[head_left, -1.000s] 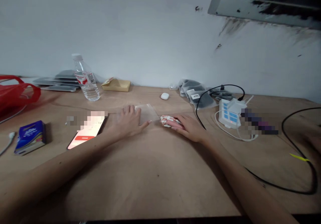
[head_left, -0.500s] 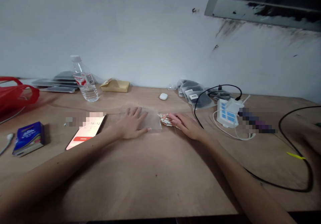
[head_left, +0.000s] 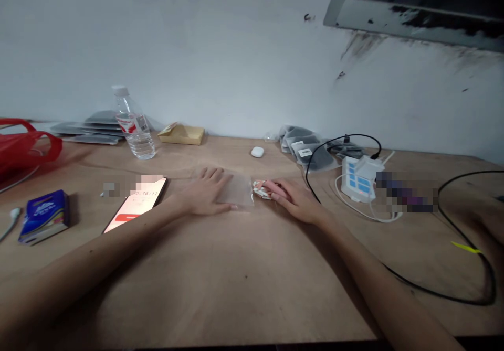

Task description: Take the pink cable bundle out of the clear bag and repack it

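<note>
My left hand (head_left: 207, 192) lies flat with its fingers spread on a clear plastic bag (head_left: 242, 187), pressing it to the wooden table. Beside the bag's right edge is a small white-and-pink bundle (head_left: 261, 189); its exact kind is too blurred to make out. My right hand (head_left: 298, 202) rests over the bundle's right part with the fingers curled round it, hiding that side. Behind the hands sits a small white rounded case (head_left: 257, 152).
Left are a lit phone (head_left: 136, 204), a blue tissue pack (head_left: 45, 216), a water bottle (head_left: 136, 125) and a red bag (head_left: 27, 149). An open cardboard box (head_left: 183, 135) and grey packets (head_left: 305, 149) line the wall. Right stands a power strip (head_left: 357, 179) amid a looping black cable (head_left: 444, 293).
Both hands stay in nearly the same places on the bag and the bundle. The whole view has shifted very slightly.
</note>
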The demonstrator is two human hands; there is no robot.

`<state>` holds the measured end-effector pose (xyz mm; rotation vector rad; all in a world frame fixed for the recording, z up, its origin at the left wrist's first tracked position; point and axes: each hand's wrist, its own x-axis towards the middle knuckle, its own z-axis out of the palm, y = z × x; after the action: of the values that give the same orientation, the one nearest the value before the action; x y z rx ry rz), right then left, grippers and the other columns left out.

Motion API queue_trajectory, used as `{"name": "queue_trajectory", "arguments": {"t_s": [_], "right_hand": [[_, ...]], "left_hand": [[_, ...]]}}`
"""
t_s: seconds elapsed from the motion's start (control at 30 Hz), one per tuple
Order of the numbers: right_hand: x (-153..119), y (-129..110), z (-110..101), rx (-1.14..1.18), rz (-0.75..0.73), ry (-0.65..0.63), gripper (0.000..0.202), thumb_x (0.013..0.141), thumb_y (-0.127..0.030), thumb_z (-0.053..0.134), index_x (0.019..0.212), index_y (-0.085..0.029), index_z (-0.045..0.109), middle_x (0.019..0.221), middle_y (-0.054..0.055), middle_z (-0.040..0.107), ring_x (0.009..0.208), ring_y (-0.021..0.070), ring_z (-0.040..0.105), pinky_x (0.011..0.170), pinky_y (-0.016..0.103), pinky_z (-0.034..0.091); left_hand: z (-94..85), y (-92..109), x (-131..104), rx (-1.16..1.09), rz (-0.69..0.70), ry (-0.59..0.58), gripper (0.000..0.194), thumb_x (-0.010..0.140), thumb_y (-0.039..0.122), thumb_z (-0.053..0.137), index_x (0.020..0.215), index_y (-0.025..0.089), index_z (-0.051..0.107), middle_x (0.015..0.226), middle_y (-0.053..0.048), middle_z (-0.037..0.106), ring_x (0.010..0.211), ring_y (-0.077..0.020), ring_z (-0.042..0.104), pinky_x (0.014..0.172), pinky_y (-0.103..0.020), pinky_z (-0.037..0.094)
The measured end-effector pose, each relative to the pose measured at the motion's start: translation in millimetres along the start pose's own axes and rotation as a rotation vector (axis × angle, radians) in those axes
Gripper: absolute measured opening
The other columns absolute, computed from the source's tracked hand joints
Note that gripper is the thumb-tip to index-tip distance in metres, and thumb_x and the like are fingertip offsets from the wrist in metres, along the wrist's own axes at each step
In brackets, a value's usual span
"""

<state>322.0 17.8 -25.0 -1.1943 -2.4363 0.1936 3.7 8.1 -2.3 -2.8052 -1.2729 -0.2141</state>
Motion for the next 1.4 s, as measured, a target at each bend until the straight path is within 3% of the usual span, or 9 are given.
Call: {"name": "queue_trajectory", "arguments": {"t_s": [0.17,0.33,0.57,0.7,0.8,0.9,1.03,1.17,1.4], "right_hand": [[4,-16,-6,-0.026,-0.202,-0.147,0.056,0.102,-0.049,0.046,0.154,-0.033,0.038,0.155,0.004,0.048,0.136,0.0314,0.050,0.112,0.054,0.038],[2,-20,-3,-0.011,-0.137,-0.122,0.054,0.106,-0.045,0.037,0.157,-0.033,0.031,0.154,0.005,0.049,0.137,0.0296,0.051,0.112,0.054,0.041],[0,-19,3,-0.105,-0.190,-0.142,0.061,0.101,-0.051,0.043,0.153,-0.020,0.041,0.154,0.014,0.048,0.138,0.0334,0.049,0.113,0.056,0.040],[3,-24,2,-0.114,-0.215,-0.140,0.054,0.103,-0.051,0.039,0.151,-0.025,0.046,0.152,0.010,0.051,0.139,0.0317,0.047,0.115,0.056,0.037],[2,-18,0,-0.087,-0.162,-0.030,0.051,0.104,-0.047,0.036,0.147,-0.024,0.049,0.146,0.011,0.057,0.135,0.0317,0.052,0.113,0.056,0.038],[0,-5,-1,-0.068,-0.049,0.102,0.047,0.104,-0.043,0.035,0.139,-0.020,0.057,0.138,0.014,0.062,0.127,0.0335,0.056,0.106,0.057,0.043],[0,6,1,0.020,-0.011,0.022,0.041,0.102,-0.042,0.041,0.126,-0.021,0.065,0.128,0.012,0.069,0.118,0.0316,0.063,0.102,0.053,0.047],[2,1,9,0.150,0.034,0.030,0.036,0.100,-0.042,0.048,0.121,-0.022,0.068,0.123,0.010,0.072,0.114,0.0295,0.066,0.100,0.050,0.051],[7,-18,33,0.511,0.263,0.267,0.040,0.097,-0.051,0.050,0.123,-0.023,0.063,0.121,0.011,0.072,0.104,0.0277,0.071,0.091,0.046,0.058]], "left_hand": [[0.7,-5,1,-0.030,0.005,0.021,0.082,0.090,0.076,0.041,0.146,0.015,0.039,0.138,-0.019,0.050,0.129,-0.0381,0.044,0.110,-0.054,0.029],[0.6,-8,1,-0.103,0.013,0.039,0.079,0.090,0.074,0.042,0.146,0.018,0.041,0.135,-0.017,0.053,0.124,-0.0372,0.048,0.108,-0.055,0.031],[-1.2,-5,2,-0.084,0.010,0.005,0.086,0.087,0.073,0.048,0.150,0.016,0.036,0.147,-0.019,0.046,0.134,-0.0372,0.043,0.112,-0.053,0.030],[4.4,-4,2,-0.010,-0.048,-0.066,0.096,0.089,0.078,0.037,0.157,0.012,0.023,0.160,-0.024,0.028,0.148,-0.0430,0.022,0.116,-0.059,0.017],[10.3,-6,2,0.015,-0.053,-0.084,0.100,0.089,0.082,0.028,0.159,0.011,0.019,0.163,-0.026,0.020,0.150,-0.0442,0.016,0.118,-0.060,0.012],[13.3,-8,2,0.031,-0.030,-0.065,0.099,0.089,0.082,0.026,0.158,0.011,0.021,0.161,-0.026,0.024,0.149,-0.0434,0.021,0.118,-0.059,0.011],[10.7,-8,3,0.040,-0.008,-0.035,0.095,0.090,0.080,0.028,0.155,0.012,0.029,0.156,-0.025,0.036,0.144,-0.0418,0.031,0.116,-0.057,0.019],[5.9,-3,2,0.035,0.034,-0.026,0.093,0.090,0.080,0.030,0.153,0.011,0.034,0.150,-0.025,0.042,0.139,-0.0422,0.038,0.113,-0.057,0.026],[4.8,14,0,0.010,0.052,-0.044,0.092,0.088,0.080,0.035,0.153,0.014,0.032,0.156,-0.024,0.036,0.144,-0.0433,0.030,0.114,-0.058,0.022]]}}
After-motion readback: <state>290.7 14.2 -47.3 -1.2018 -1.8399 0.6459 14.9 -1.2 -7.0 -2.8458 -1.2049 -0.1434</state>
